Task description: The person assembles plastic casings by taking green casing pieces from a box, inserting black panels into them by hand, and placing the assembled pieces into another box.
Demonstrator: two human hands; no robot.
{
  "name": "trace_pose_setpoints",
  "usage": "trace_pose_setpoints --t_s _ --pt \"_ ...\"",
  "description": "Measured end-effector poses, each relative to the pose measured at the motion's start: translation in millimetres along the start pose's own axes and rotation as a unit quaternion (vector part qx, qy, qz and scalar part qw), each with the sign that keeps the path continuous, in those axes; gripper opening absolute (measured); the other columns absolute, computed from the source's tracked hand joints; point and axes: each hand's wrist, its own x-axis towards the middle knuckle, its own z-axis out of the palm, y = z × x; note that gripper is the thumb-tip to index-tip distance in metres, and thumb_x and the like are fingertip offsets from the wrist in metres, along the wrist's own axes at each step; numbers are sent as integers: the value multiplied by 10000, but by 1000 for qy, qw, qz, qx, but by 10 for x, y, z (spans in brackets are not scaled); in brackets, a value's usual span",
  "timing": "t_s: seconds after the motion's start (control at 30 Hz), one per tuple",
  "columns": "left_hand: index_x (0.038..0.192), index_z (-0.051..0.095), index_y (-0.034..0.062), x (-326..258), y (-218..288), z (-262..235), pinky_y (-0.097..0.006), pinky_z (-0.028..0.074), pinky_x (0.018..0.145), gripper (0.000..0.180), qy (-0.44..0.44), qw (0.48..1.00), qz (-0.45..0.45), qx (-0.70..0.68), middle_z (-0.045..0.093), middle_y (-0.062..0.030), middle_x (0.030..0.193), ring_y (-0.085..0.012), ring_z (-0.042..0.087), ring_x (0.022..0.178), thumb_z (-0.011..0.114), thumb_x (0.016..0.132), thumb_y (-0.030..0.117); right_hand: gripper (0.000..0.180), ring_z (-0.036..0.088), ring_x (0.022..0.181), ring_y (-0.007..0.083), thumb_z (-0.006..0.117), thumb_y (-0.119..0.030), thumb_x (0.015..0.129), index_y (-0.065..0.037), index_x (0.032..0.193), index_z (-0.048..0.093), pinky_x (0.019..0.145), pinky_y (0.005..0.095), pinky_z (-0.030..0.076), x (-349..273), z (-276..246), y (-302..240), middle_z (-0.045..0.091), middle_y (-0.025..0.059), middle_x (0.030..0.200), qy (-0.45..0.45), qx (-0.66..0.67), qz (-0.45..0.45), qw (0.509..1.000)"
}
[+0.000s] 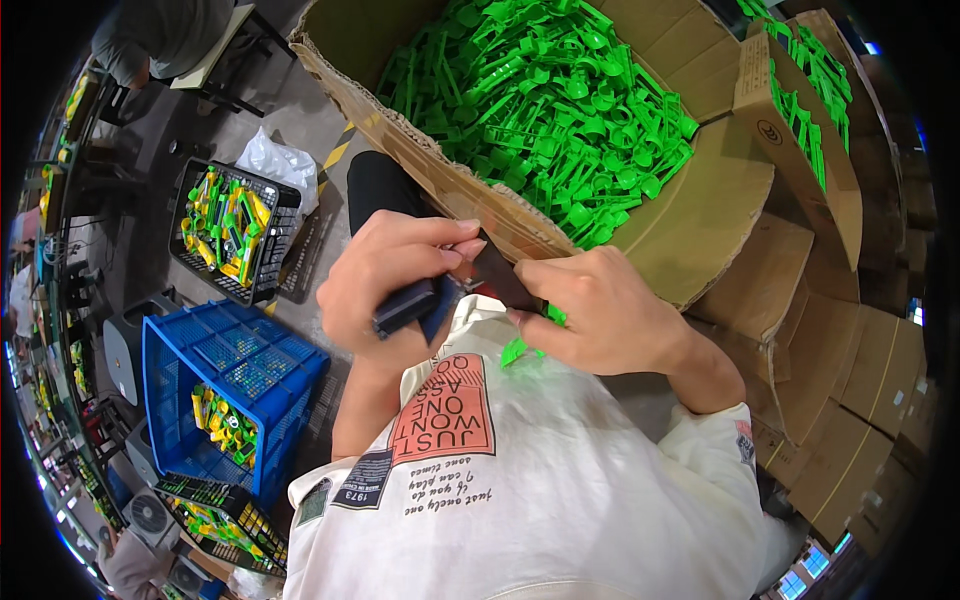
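Cardboard box [700, 230] of green parts [540, 100] above grey floor [290, 110].

Directly ahead: large cardboard box [700, 215], heaped with plastic parts [545, 95]. To its right, a second carton [835, 190] with more of the same parts, then stacked flat cartons [850, 400] down the right side. Just before the big box's near rim, both hands together above the lap: left hand [385, 275] on a small dark block [410, 305], right hand [600, 315] touching it from the right, loose plastic pieces [525, 345] beneath. On the floor to the left: a dark crate [280, 215] with mixed parts, a bag [275, 160] behind it, an open-sided crate [240, 360] nearer, another basket [215, 500] at lower left.
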Motion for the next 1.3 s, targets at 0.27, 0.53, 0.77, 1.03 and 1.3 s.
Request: trace_pose_setpoints --t_s 0.27,0.53,0.77,1.03,1.3 --pt "852 573 -4 -61 43 79 -291 501 568 250 -3 987 88 135 645 -160 786 -234 622 638 743 685 -79 204 571 581 352 654 -155 757 -16 761 505 522 426 432 7 -31 -44 568 157 636 -17 15 24 999" --pt "893 601 -21 -176 115 141 -312 527 608 252 -35 993 74 88 644 -172 866 -261 631 686 739 684 -42 200 580 583 378 627 -172 768 -13 747 507 536 458 445 -11 -36 44 572 176 611 33 27 17 999" --pt "811 571 17 6 99 109 -234 495 594 235 75 984 -144 69 681 -154 802 -157 641 668 773 702 -34 212 564 560 364 633 -185 767 -10 746 516 509 435 424 9 -67 11 548 170 597 -22 9 26 999" --pt "737 564 5 -46 29 23 -275 507 643 238 -35 992 -60 107 678 -187 890 -191 660 716 787 663 -32 229 599 606 365 636 -200 789 -2 731 537 552 428 459 23 -19 56 587 180 634 8 9 -15 1000" --pt "789 532 6 -682 -217 -66 -299 489 773 252 -22 938 -337 -83 653 -187 1082 -199 622 946 763 695 -33 172 540 471 88 548 -141 925 -32 812 478 416 241 377 51 96 382 611 61 613 355 284 162 876"
